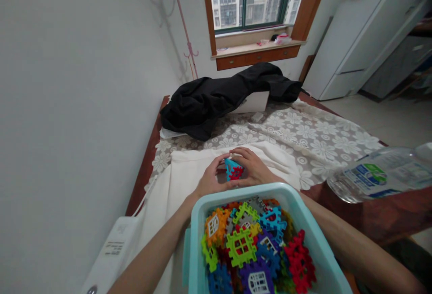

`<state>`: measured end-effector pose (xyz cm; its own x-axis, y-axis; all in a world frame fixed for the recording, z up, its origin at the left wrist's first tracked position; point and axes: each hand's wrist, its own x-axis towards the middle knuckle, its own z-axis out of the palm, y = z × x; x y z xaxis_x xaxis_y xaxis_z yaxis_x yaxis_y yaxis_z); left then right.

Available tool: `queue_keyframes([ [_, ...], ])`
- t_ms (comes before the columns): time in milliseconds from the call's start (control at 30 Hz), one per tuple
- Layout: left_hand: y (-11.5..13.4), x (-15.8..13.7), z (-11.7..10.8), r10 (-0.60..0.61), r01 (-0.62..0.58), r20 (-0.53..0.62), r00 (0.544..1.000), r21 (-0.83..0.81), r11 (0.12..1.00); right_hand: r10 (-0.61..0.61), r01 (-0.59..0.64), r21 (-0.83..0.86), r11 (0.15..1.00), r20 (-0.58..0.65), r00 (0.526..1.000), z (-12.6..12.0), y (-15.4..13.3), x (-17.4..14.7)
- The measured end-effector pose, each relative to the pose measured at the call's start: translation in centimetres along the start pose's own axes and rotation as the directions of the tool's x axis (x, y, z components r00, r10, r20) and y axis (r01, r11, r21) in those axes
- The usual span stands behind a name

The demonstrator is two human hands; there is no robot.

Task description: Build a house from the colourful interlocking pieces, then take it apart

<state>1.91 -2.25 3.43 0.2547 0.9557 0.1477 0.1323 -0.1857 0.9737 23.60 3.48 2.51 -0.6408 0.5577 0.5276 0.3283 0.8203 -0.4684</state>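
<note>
Beyond the far rim of a light-teal bin (249,190), both hands close around a small blue and red assembly of interlocking plastic building pieces (233,170). My left hand (212,178) grips it from the left with thumb and fingers curled. From the right, my right hand (254,168) wraps its fingers around the same assembly. The assembly sits over a white cloth (189,168); whether it touches the cloth I cannot tell. Loose plastic building pieces (241,247) in green, orange, purple, blue and red fill the bin between my forearms.
A clear plastic bottle (381,172) stands at the right. Black fabric (216,98) lies over a white box (253,102) at the table's far end. On the left is a white appliance or box (113,249) with a cord. A floral tablecloth (286,127) covers the table.
</note>
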Motion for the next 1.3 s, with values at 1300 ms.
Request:
queue_keyframes([
  [1300, -0.6, 0.0, -0.6, 0.059, -0.038, -0.13, 0.99, 0.159, 0.987, 0.335, -0.332, 0.179, 0.926, 0.018, 0.942, 0.4, 0.8, -0.3],
])
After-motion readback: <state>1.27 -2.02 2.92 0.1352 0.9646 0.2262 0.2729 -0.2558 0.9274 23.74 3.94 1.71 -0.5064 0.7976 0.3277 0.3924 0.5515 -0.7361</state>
